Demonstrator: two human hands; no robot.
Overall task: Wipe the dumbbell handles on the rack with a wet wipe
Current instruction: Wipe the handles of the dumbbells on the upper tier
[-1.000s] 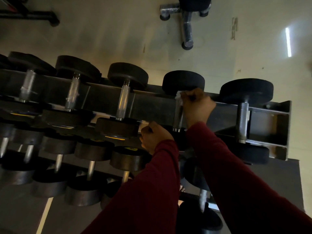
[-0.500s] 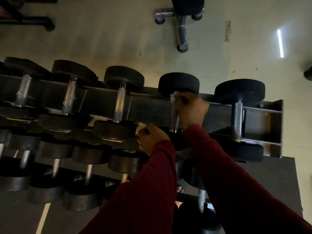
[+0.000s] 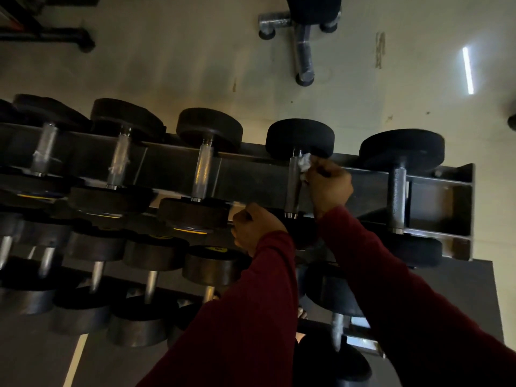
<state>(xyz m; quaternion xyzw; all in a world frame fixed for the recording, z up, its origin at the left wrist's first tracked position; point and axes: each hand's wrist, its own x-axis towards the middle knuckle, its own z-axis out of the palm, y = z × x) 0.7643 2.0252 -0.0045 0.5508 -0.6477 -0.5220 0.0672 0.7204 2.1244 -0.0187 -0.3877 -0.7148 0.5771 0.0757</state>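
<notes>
A dark metal rack [image 3: 441, 188] carries a top row of black-headed dumbbells with steel handles. My right hand [image 3: 328, 185] pinches a crumpled white wet wipe [image 3: 304, 164] against the right side of the fourth dumbbell's handle [image 3: 293, 188], near its far head. My left hand [image 3: 255, 227] is curled at the rack's front edge beside that dumbbell's near head; what it holds is hidden. Handles to the left [image 3: 203, 174] [image 3: 120, 163] gleam, and the rightmost handle [image 3: 396, 199] is dark. Both sleeves are dark red.
Lower tiers hold several more dumbbells [image 3: 152, 255] below and left. A bench base with steel feet [image 3: 303, 48] stands on the pale floor beyond the rack. Another machine's foot [image 3: 67, 37] sits top left. A dark mat [image 3: 474, 289] lies at the right.
My right hand with the wipe has come off the top of the handle onto its right side, so more of the handle shows. The left hand has stayed put.
</notes>
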